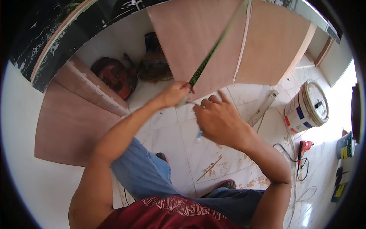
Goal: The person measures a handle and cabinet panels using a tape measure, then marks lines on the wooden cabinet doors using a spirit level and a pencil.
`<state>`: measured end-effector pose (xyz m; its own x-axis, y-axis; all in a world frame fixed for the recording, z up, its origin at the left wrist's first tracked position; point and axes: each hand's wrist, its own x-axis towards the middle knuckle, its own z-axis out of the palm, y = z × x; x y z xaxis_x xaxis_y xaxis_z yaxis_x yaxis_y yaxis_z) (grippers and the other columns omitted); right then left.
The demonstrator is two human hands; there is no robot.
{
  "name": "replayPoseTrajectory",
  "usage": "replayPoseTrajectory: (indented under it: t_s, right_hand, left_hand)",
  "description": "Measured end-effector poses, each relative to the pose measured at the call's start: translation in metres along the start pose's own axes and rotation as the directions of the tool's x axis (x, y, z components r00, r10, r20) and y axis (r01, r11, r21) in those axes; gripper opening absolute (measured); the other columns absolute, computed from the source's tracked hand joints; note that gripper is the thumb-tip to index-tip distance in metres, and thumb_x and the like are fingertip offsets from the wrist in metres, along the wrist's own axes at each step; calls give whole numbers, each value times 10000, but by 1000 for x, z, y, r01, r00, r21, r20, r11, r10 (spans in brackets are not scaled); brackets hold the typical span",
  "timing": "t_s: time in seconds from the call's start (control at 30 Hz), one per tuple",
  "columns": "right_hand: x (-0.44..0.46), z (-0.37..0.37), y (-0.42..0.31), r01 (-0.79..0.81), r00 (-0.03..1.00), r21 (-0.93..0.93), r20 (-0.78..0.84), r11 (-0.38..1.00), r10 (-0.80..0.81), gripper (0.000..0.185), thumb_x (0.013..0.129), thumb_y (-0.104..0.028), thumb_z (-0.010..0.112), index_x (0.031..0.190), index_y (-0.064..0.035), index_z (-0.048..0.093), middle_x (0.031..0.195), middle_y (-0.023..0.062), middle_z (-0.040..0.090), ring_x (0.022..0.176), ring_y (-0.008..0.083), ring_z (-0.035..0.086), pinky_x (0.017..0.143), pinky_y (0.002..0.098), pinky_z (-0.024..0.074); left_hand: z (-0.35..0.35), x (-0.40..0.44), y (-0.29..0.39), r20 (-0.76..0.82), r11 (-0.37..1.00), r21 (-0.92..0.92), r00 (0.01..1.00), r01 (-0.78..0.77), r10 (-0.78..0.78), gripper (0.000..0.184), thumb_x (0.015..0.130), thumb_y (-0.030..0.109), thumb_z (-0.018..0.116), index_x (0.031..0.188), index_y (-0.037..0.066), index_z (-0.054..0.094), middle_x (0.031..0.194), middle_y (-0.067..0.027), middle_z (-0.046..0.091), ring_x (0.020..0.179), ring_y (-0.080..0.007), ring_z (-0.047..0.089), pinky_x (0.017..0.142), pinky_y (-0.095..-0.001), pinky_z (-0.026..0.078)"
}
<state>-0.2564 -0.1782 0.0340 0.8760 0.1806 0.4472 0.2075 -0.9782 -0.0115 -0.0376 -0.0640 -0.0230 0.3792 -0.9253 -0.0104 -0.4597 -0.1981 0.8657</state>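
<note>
Green tape (206, 61), lengthwise apparently up-right

1. Landmark: green tape measure (209, 59), blade extended in front of the plywood panel (179, 34).
2. Left hand (175, 94): closed around the tape measure's lower end.
3. Right hand (220, 119): just right of that end, fingers curled on a blurred blue-and-white item (199, 136).
4. Lidded bucket (299, 111): right of the tape measure.
5. Red power tool (304, 148): on the floor, also right of it.
6. Red machine (116, 78): left of it.
</note>
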Motion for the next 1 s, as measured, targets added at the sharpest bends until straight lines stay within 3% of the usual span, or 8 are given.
replayPoseTrajectory:
  t_s: [0.07, 0.13, 0.2, 0.4, 0.57, 0.73, 0.87, 1.0]
  right_hand:
    - [19, -23, -17, -32, 983, 174, 184, 984, -1, 204, 789, -140, 599, 855, 16, 713, 845, 190, 715, 736, 362, 715, 700, 510, 549]
    - [51, -12, -17, -114, 980, 113, -152, 987, 131, 196, 826, -158, 584, 896, -4, 685, 701, 191, 676, 727, 395, 688, 727, 518, 537]
    - [78, -15, 3, -382, 918, 370, 50, 847, 392, 309, 935, -288, 553, 869, -22, 696, 779, 243, 691, 795, 406, 692, 728, 529, 518]
    - [80, 93, -10, -495, 693, 831, 201, 254, 693, 646, 1022, -558, 394, 1014, -5, 728, 987, 275, 710, 1001, 438, 677, 889, 525, 512]
    - [123, 145, -73, -429, 843, 852, 258, 301, 471, 752, 998, -650, 359, 1037, -10, 751, 1082, 246, 714, 1030, 390, 696, 885, 494, 532]
    - [144, 158, -102, -179, 924, 853, -26, 491, 383, 548, 973, -513, 519, 1019, -18, 748, 1045, 241, 716, 1019, 376, 699, 850, 477, 552]
    - [140, 137, -94, -150, 967, 826, 8, 543, 255, 358, 922, -278, 575, 1165, -55, 715, 1182, 179, 704, 1089, 325, 691, 880, 448, 544]
    - [129, 136, -88, -112, 952, 830, -68, 546, 299, 354, 921, -272, 577, 1191, -83, 707, 1203, 168, 698, 1106, 312, 685, 885, 448, 543]
  left_hand:
    - [-35, 4, 21, -17, 860, 509, 999, 38, -34, 243, 966, 244, 580, 1015, 41, 705, 891, -112, 700, 827, -218, 668, 764, -363, 527]
    - [-74, 9, 50, 10, 634, 771, 995, 54, -98, 306, 877, 294, 668, 1021, 30, 722, 1001, -232, 708, 955, -364, 699, 796, -424, 532]
    - [-87, 10, 103, -112, 176, 974, 980, 141, -164, 281, 846, 292, 665, 980, 56, 738, 1028, -216, 710, 963, -402, 679, 779, -484, 553]
    - [-101, 44, 145, 135, -368, 923, 990, -112, 36, 107, 816, 129, 672, 862, 50, 727, 997, -136, 673, 964, -366, 668, 801, -497, 556]
    - [-58, 81, 107, 253, -490, 843, 967, -221, -1, 98, 796, 103, 682, 865, 49, 727, 1038, -129, 657, 977, -341, 670, 793, -479, 574]
    - [-21, 105, 50, 248, -522, 815, 966, -252, -79, 179, 759, 142, 747, 914, 55, 733, 1035, -128, 674, 961, -338, 687, 754, -446, 597]
    - [-5, 111, 15, 213, -522, 818, 970, -242, -115, 196, 754, 192, 775, 909, 72, 759, 1003, -120, 700, 924, -331, 710, 675, -441, 605]
    - [1, 116, 0, 211, -525, 817, 971, -239, -114, 152, 753, 174, 767, 872, 79, 770, 962, -112, 702, 893, -321, 715, 623, -441, 600]
